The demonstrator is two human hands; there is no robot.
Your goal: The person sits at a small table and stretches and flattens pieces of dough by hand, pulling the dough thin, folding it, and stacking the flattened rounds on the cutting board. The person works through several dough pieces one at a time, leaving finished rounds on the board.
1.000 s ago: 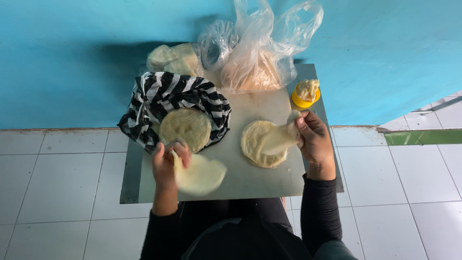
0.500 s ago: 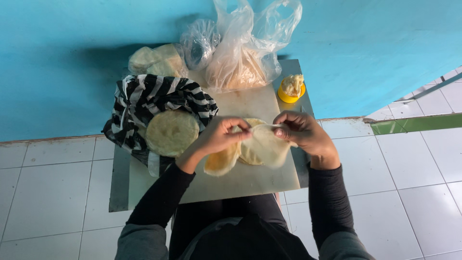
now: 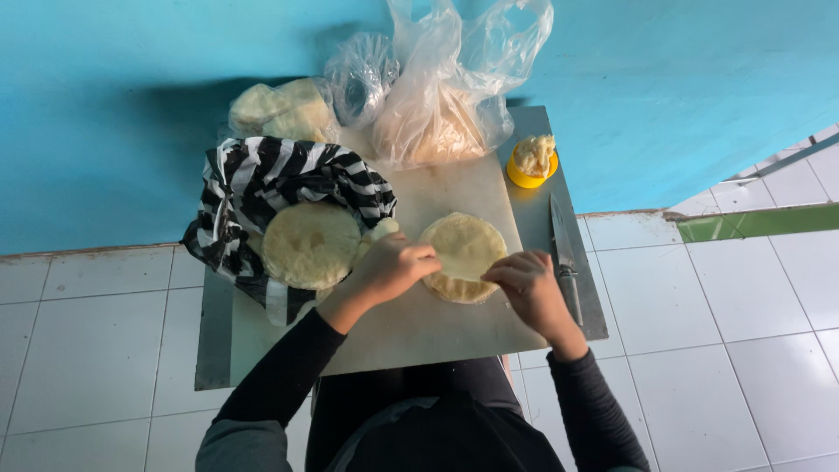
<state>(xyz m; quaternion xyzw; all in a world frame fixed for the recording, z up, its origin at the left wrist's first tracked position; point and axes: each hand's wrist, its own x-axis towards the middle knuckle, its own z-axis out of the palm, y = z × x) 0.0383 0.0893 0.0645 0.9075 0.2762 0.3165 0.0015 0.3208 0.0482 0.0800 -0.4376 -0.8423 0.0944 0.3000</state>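
**Both hands meet over a round flatbread on the board**

The left hand and the right hand come together over a pale round flatbread that lies on a light cutting board, near the board's middle and a little toward the right. The left hand's fingers are curled and rest on the flatbread's left edge; whether they pinch it or only press on it cannot be told. The right hand's fingers are bent down onto the lower right edge of the same flatbread (the fingertips themselves are hidden under the knuckles), so its grip cannot be told either.

The board sits on a grey metal desk pushed against a blue wall. Just left of the hands, a second flatbread rests on a black-and-white striped cloth. Behind the cloth lies a bag of more flatbreads, and beside it stand crumpled clear plastic bags. At the desk's far right corner is a small yellow cup heaped with a pale filling. A knife lies along the desk's right edge, close to the right hand but apart from it. White floor tiles surround the desk.
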